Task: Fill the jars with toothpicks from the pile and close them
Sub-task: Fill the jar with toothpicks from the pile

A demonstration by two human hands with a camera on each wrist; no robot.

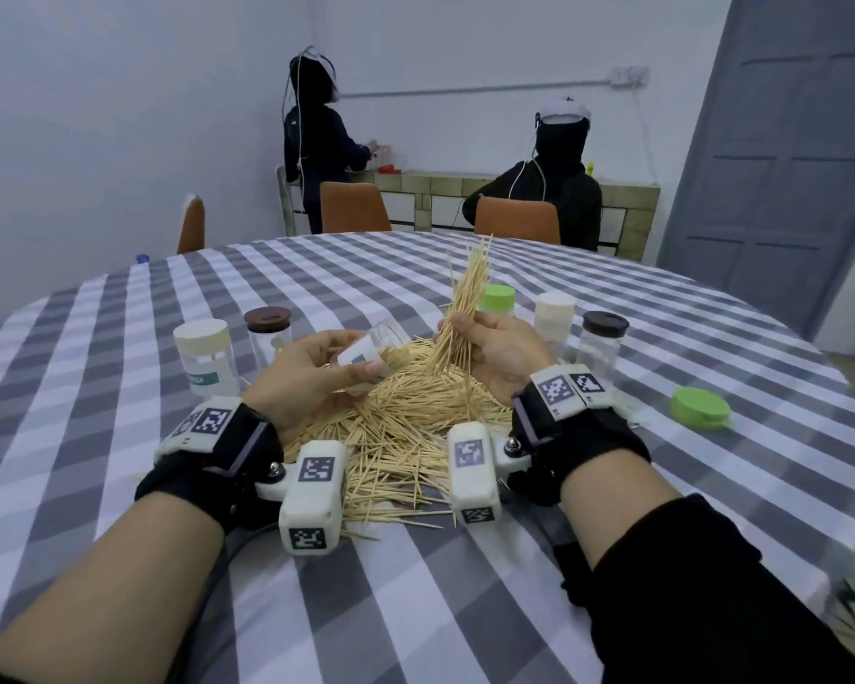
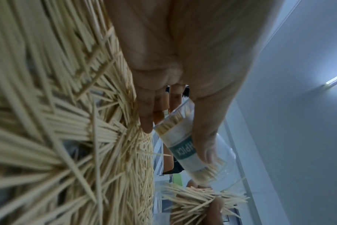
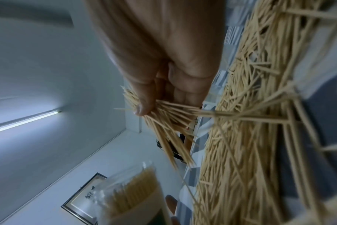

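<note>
Gripping a clear toothpick jar (image 1: pixel 373 350) tilted on its side, the left hand (image 1: pixel 307 375) curls thumb and fingers round the labelled body; the jar's open mouth faces the right hand (image 1: pixel 497 357) and toothpicks already lie inside. The right hand pinches a bundle of toothpicks (image 1: pixel 465 308) between thumb and fingers – the bundle fans upward toward 12 o'clock, just beside the jar mouth. Both hands hover over the toothpick pile (image 1: pixel 401 436) on the checked tablecloth (image 1: pixel 119 348). Closed jars stand at 10 o'clock – cream lid (image 1: pixel 201 333), brown lid (image 1: pixel 267 319) – and at 2 o'clock. A loose green lid (image 1: pixel 701 407) lies at 3 o'clock.
</note>
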